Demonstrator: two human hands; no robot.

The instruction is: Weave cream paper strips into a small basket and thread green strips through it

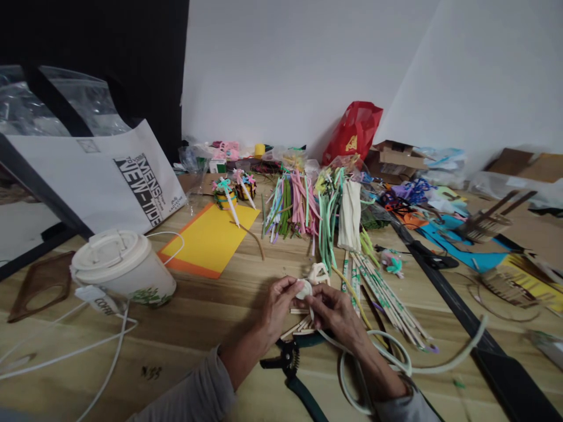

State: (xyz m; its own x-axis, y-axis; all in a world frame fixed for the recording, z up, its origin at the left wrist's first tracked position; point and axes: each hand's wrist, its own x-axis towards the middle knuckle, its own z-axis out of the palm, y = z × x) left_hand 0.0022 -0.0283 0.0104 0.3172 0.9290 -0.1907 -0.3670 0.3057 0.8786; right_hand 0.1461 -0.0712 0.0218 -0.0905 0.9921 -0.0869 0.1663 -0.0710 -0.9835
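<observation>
White cord (433,369) in right hand (336,310), pliers (288,363) beside it.

My only camera, head-worn, faces forward and down, close above left hand (279,302), right hand (336,313) and table (206,334); edges probably warped.

Table (211,328): wood, matt, visible grain. Cup (147,284): matt paper with a smooth plastic lid (109,252); yellow sheet (211,240) matt paper — red bag (354,132) glossy plastic film. Cord (440,363): white, smooth, slightly glossy — box (396,157) plain matt cardboard.
</observation>
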